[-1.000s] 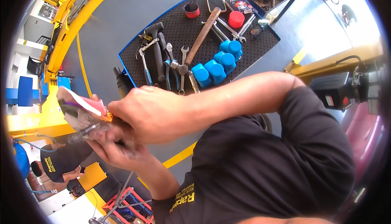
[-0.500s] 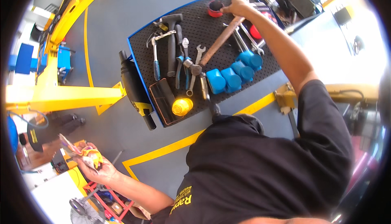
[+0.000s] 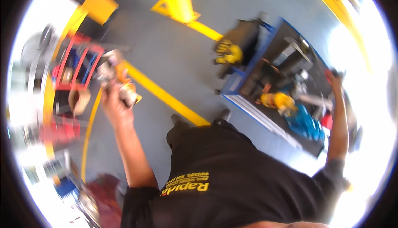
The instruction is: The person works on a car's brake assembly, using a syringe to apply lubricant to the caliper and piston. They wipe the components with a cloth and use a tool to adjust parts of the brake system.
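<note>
My left hand is raised at the left, closed round a crumpled rag in white and orange. My right arm stretches out to the far right. There my right hand is at the edge of the tool cart, beside a small red and dark thing. Motion smears its fingers, so its grip cannot be made out. On the cart's black top lie a blurred hammer, other metal hand tools, a yellow rounded object and several blue rounded pieces.
A black and yellow tool hangs on the cart's side. Beyond stands a yellow post on the grey floor with yellow lines. At the left are a red-framed rack, a cardboard box and a fan.
My view has swung to the left, so the cart now appears farther right and turned. My left hand has risen in view with the rag still in it.
</note>
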A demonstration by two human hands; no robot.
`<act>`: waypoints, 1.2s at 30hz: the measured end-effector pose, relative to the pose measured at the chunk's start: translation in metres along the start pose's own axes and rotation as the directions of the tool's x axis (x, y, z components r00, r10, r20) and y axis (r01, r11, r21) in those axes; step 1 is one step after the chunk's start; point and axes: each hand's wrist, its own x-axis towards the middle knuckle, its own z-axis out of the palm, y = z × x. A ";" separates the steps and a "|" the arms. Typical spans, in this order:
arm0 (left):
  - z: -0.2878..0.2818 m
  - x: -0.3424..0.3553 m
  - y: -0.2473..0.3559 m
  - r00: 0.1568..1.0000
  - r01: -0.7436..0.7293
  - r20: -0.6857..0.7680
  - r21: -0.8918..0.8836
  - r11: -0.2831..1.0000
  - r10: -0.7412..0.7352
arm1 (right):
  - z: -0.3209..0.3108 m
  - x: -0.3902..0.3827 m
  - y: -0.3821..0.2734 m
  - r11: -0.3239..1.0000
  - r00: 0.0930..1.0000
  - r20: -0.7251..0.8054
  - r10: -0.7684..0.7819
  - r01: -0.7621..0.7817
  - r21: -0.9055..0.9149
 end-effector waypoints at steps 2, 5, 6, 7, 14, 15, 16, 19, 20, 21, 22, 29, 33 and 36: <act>-0.048 0.000 -0.002 0.994 0.090 -0.062 -0.012 0.996 -0.090 | -0.023 0.022 -0.044 0.980 0.984 0.173 -0.030 -0.005 0.199; -0.124 -0.004 0.017 0.976 0.125 -0.190 0.071 0.990 -0.109 | 0.016 0.006 -0.255 0.972 0.972 0.138 -0.191 0.167 0.168; -0.153 -0.002 0.013 0.973 0.123 -0.203 0.077 0.989 -0.106 | 0.019 -0.017 -0.336 0.948 0.962 0.097 -0.254 0.228 0.221; -0.180 -0.002 0.012 0.966 0.153 -0.220 0.049 0.987 -0.138 | 0.022 -0.046 -0.421 0.949 0.942 0.172 -0.287 0.255 0.187; -0.374 -0.002 0.040 0.925 0.181 -0.323 -0.094 0.979 -0.202 | 0.128 -0.220 -0.794 0.728 0.571 0.451 -0.686 0.559 0.397; -0.402 -0.004 0.049 0.916 0.171 -0.343 -0.133 0.976 -0.207 | 0.150 -0.240 -0.831 0.710 0.490 0.519 -0.701 0.553 0.436; -0.429 -0.007 0.056 0.888 0.170 -0.406 -0.148 0.974 -0.217 | 0.173 -0.261 -0.870 0.697 0.402 0.583 -0.706 0.540 0.472; -0.523 -0.005 0.069 0.814 0.127 -0.534 -0.220 0.967 -0.228 | 0.255 -0.330 -0.965 0.657 0.131 0.689 -0.713 0.468 0.591; -0.554 -0.004 0.076 0.780 0.106 -0.577 -0.259 0.960 -0.242 | 0.286 -0.354 -0.992 0.633 0.081 0.683 -0.726 0.466 0.618; -0.580 -0.003 0.083 0.748 0.087 -0.610 -0.299 0.950 -0.260 | 0.315 -0.376 -1.017 0.616 0.038 0.680 -0.733 0.461 0.639; -0.607 -0.002 0.087 0.716 0.069 -0.638 -0.339 0.938 -0.283 | 0.344 -0.401 -1.044 0.613 -0.007 0.694 -0.720 0.462 0.641; -0.812 0.019 0.128 0.486 0.077 -0.793 -0.379 0.922 -0.367 | 0.520 -0.576 -1.286 0.573 -0.297 0.728 -0.617 0.465 0.675; -0.911 0.020 0.167 0.294 -0.112 -0.901 -0.365 0.924 -0.319 | 0.606 -0.734 -1.438 0.384 -0.486 0.602 -0.633 0.478 0.790; -0.977 0.022 0.204 0.185 -0.188 -0.934 -0.340 0.922 -0.306 | 0.624 -0.896 -1.542 0.204 -0.694 0.415 -0.589 0.369 0.907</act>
